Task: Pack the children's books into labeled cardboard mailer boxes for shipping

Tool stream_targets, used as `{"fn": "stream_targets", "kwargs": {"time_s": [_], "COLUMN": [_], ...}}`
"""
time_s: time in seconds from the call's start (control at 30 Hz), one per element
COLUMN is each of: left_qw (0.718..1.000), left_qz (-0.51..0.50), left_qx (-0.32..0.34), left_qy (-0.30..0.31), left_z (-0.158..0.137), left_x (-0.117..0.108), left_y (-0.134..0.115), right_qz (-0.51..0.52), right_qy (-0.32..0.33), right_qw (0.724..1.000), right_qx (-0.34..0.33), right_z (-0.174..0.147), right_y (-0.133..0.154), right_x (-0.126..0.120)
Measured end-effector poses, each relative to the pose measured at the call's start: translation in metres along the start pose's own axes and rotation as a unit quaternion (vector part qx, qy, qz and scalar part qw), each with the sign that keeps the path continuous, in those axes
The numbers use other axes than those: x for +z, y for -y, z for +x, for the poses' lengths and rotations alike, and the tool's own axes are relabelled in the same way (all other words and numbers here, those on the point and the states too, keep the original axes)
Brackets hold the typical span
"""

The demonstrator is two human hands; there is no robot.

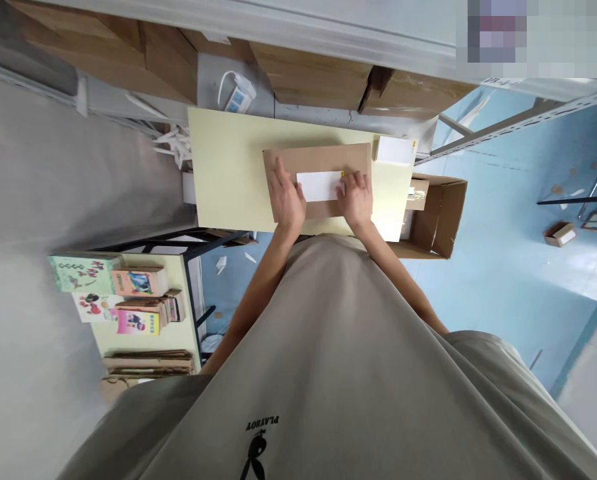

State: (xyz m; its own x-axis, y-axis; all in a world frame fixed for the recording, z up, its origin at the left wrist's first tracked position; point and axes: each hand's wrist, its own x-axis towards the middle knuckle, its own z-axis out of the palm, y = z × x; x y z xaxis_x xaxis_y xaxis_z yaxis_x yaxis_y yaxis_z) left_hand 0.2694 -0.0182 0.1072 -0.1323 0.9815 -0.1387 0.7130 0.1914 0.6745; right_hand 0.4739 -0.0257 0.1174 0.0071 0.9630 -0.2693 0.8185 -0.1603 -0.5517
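A flat brown cardboard box (323,157) lies on the pale yellow tabletop (233,180) in front of me. On its top face is a white label (318,187) with a small yellow mark at its upper right corner. My left hand (287,199) rests flat at the left end of the box, fingers stretched out and thumb by the label's left edge. At the label's right edge, my right hand (357,200) presses down with bent fingers, thumb and fingertips apart. Neither hand is lifting the box.
A stack of white labels (394,151) lies at the table's right end. Beside it stands an open carton (438,220) with smaller boxes inside. A power strip (240,95) and large cartons (313,77) line the back. Books (141,283) sit on another table at left.
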Motion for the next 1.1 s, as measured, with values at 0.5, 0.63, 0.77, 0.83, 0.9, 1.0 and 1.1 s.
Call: {"fn": "stream_targets", "kwargs": {"time_s": [0.5,0.63,0.77,0.83,0.9,1.0,1.1], "left_qw": [0.957,0.957,0.96,0.962,0.96,0.956,0.955], "left_qz": [0.105,0.09,0.061,0.049,0.043,0.046,0.059], "left_qx": [0.149,0.15,0.144,0.143,0.147,0.156,0.158], "left_qy": [0.227,0.232,0.231,0.229,0.234,0.244,0.244], "left_z": [-0.04,-0.045,-0.045,-0.044,-0.044,-0.044,-0.046], "left_x": [-0.039,-0.046,-0.047,-0.048,-0.05,-0.054,-0.06], "left_y": [0.038,0.036,0.026,0.023,0.023,0.026,0.032], "right_qz": [-0.077,-0.05,-0.05,-0.053,-0.054,-0.056,-0.051], "right_qy": [0.039,0.053,0.131,0.162,0.169,0.15,0.105], "right_qw": [0.99,0.992,0.98,0.971,0.969,0.976,0.987], "right_qx": [-0.108,-0.1,-0.143,-0.169,-0.174,-0.15,-0.109], "right_z": [-0.016,-0.02,-0.036,-0.043,-0.048,-0.05,-0.048], "right_y": [-0.034,-0.026,0.01,0.027,0.037,0.041,0.036], "right_x": [-0.007,-0.023,-0.013,-0.004,0.001,0.003,0.004]}}
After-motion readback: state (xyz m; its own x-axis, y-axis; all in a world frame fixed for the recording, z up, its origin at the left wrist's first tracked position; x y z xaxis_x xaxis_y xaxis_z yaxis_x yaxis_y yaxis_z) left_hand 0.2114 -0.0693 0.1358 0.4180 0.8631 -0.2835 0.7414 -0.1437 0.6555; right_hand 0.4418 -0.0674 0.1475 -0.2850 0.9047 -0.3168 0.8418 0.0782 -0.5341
